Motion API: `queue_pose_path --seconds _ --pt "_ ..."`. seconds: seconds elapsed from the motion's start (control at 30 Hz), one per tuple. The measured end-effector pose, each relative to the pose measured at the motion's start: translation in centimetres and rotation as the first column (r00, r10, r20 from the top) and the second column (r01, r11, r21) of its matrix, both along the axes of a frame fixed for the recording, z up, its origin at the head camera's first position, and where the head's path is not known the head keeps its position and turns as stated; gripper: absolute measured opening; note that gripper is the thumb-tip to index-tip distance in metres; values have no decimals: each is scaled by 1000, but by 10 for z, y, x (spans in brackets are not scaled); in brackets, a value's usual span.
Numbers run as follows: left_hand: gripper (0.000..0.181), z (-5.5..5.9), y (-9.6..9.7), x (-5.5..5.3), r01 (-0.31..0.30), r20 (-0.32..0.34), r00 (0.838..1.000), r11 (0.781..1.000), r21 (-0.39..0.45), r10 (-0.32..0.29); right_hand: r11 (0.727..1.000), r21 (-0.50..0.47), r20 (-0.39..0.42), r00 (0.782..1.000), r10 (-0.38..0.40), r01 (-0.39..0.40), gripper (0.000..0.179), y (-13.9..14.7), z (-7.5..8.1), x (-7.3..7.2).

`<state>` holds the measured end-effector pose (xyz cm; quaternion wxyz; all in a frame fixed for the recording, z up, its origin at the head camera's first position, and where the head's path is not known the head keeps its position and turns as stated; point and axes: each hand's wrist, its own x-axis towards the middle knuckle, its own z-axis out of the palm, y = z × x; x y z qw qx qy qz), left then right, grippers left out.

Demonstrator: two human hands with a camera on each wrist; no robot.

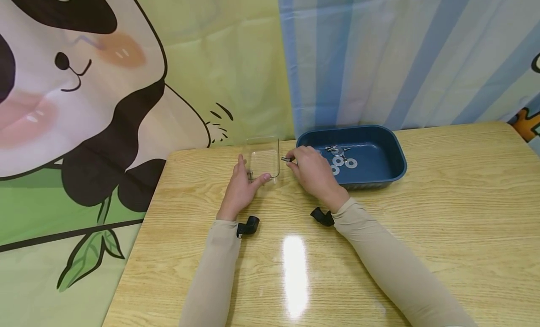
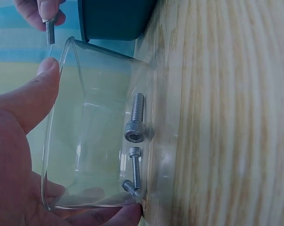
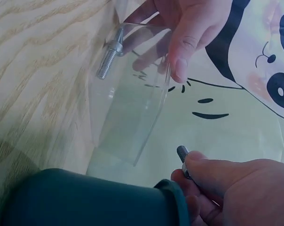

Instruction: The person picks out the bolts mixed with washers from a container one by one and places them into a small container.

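A clear plastic box stands on the table, gripped by my left hand with the thumb at its near rim and the fingers round its left side. Inside lie several silver socket-head bolts; the largest bolt is in the middle of the left wrist view. Between thumb and fingers my right hand pinches another bolt, its threaded end pointing toward the box. That bolt is just right of the box, apart from it, and its head is mostly hidden by the fingertips.
Right of the box sits a dark blue tub, with my right wrist close to its left corner. Several flat washers and a few small bolts lie in it. A printed curtain hangs behind the wooden table.
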<state>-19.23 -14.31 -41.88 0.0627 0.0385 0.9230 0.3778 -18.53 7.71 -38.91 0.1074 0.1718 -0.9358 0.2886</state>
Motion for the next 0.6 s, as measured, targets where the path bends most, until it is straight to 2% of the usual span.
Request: queue_pose_path --seconds 0.6 --pt "111 -1 -1 -1 -2 -12 1000 1000 -7 2 999 33 -37 999 32 -31 16 -19 -3 -2"
